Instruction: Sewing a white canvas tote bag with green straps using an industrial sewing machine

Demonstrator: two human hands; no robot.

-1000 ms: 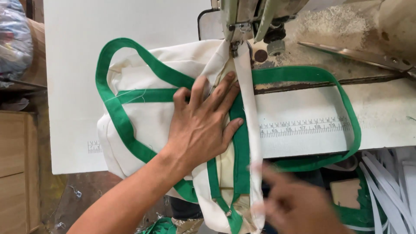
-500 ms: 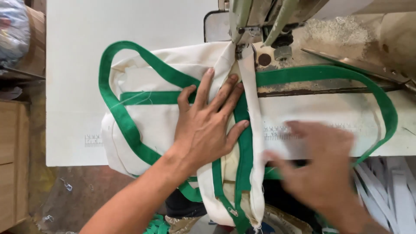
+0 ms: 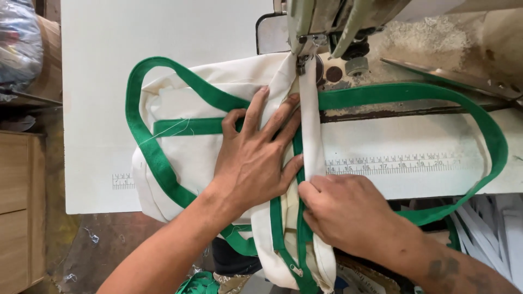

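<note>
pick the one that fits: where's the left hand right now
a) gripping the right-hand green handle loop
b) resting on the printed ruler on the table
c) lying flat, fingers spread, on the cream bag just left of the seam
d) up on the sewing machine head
c: the left hand lies flat with fingers spread on the cream bag, just left of the white strip running under the sewing machine, while the right hand pinches that strip lower down.

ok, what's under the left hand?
The left hand lies flat on the cream bag, its fingers across the green strap and near the white binding strip. The fabric under the palm is covered, so any seam there can't be seen.
</note>
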